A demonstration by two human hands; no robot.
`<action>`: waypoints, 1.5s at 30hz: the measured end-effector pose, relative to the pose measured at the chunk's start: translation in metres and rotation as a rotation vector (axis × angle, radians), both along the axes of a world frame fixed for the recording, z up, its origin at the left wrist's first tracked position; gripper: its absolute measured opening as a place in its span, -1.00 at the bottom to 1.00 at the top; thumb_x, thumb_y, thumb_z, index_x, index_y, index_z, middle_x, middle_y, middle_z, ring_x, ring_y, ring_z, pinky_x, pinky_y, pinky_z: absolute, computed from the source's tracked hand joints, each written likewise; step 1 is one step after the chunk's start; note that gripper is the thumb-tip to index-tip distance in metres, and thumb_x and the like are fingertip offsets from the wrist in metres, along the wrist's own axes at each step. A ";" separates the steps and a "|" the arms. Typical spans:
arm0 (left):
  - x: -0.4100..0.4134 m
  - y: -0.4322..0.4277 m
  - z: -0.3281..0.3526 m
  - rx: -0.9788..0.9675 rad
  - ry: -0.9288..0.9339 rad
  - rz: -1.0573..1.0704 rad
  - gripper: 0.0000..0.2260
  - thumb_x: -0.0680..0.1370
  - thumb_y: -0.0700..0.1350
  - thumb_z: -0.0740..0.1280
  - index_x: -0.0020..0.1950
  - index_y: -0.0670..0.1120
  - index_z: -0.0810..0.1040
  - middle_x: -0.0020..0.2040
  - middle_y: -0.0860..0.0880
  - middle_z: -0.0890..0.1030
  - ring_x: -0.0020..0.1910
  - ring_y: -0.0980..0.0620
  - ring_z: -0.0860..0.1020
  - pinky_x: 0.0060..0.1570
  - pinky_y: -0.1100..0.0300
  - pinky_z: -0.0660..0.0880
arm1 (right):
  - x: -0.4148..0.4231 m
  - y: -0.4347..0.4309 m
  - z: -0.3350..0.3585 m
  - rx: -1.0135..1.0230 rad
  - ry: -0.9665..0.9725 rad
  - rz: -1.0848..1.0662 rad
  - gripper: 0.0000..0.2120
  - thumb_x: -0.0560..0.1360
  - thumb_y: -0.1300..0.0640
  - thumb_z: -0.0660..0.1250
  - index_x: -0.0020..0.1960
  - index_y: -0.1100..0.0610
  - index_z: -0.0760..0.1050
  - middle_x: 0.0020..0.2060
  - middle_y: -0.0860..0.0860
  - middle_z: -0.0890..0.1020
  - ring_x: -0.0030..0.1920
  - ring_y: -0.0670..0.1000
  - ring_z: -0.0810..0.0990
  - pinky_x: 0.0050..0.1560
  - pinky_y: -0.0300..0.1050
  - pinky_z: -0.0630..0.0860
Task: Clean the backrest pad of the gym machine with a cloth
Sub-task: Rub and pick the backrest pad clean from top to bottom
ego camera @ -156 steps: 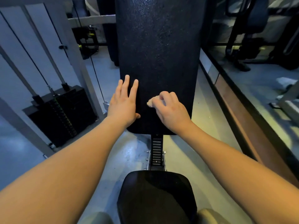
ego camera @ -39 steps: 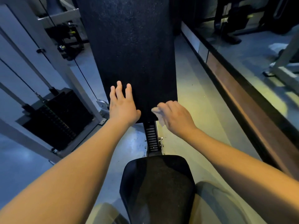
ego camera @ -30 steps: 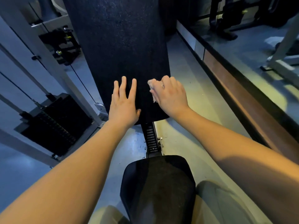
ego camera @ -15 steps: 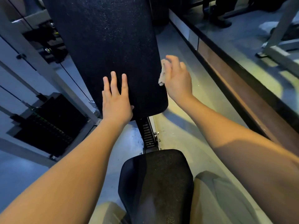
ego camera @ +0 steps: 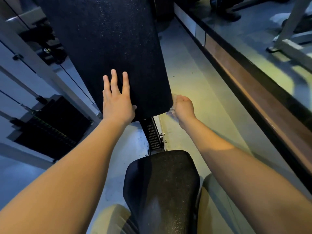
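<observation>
Black textured backrest pad [ego camera: 118,39] stands above the seat [ego camera: 162,183]. Left hand [ego camera: 116,103] lies flat on its lower portion, fingers straight, slightly spread, holding nothing. Right hand [ego camera: 184,107] sits at the pad's lower right edge, fingers curled around a blurred cloth [ego camera: 170,112].

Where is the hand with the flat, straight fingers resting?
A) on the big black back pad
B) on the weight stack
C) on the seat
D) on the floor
A: the left hand lies flat on the lower part of the backrest pad, while the right hand grips the cloth at the pad's right edge.
</observation>
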State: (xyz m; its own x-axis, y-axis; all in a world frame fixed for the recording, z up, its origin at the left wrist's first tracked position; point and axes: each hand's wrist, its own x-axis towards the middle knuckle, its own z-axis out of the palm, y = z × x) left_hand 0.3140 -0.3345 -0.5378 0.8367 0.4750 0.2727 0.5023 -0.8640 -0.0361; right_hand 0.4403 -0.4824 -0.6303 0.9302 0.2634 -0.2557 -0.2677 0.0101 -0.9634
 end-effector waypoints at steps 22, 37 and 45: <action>-0.019 -0.049 -0.071 -1.822 -0.403 0.237 -0.78 0.66 -0.02 0.30 0.16 -0.12 0.63 0.01 -0.04 0.67 -0.05 0.03 0.64 0.06 0.15 0.60 | -0.080 0.000 -0.009 0.152 0.322 0.343 -0.77 0.63 0.15 0.20 0.10 0.12 0.64 -0.22 -0.08 0.68 -0.17 -0.10 0.59 -0.06 -0.12 0.40; 0.018 -0.059 -0.091 -2.355 -1.160 0.530 -0.83 0.66 -0.40 0.10 0.13 -0.30 0.47 0.27 -0.37 0.48 0.34 -0.33 0.48 0.35 -0.16 0.45 | -0.034 0.017 0.026 -0.622 -0.511 0.114 -0.63 0.70 0.15 0.19 0.47 0.19 0.25 0.33 0.12 0.49 0.27 0.12 0.55 0.00 -0.13 0.44; -0.022 -0.005 -0.092 -2.165 -1.432 0.649 -0.72 0.62 -0.41 0.19 0.31 -0.31 0.51 0.19 -0.23 0.59 0.06 -0.10 0.61 -0.02 0.10 0.64 | -0.031 0.011 0.021 -0.773 -0.632 0.167 -0.61 0.71 0.01 0.16 0.46 0.12 0.17 0.30 0.09 0.49 0.14 0.13 0.60 -0.01 0.11 0.64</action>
